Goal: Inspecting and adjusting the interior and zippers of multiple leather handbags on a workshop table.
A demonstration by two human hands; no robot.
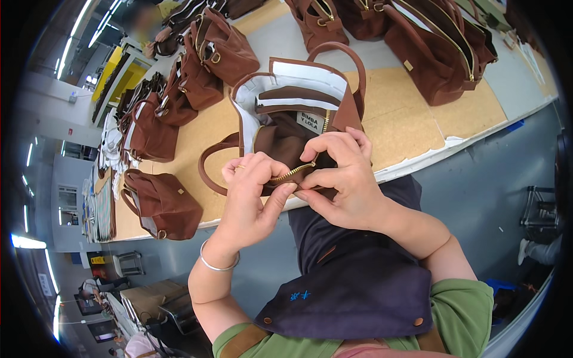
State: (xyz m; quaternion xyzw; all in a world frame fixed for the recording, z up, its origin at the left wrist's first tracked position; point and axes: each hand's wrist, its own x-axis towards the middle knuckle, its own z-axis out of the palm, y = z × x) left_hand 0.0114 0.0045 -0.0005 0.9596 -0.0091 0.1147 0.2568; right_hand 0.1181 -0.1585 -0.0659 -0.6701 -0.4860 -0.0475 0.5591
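Observation:
A brown handbag (351, 107) with white and dark brown lining stands opened up at the table's near edge. Both hands are at its near side, around a gold-toothed zipper (293, 172). My left hand (257, 197) pinches the zipper's brown edge between thumb and fingers. Close beside it, my right hand (344, 179) grips the same edge near the end of the gold teeth, thumb and index finger almost touching the left thumb. One bag handle (208, 163) loops out to the left, the other (353, 58) rises at the back. A sewn label shows inside the bag.
Several similar brown bags stand on the table (394, 121) at the left and back, among them one nearby (168, 203) and a larger one (429, 58). A co-worker's hands (163, 36) are at the far upper left. Stools (539, 206) stand on the floor.

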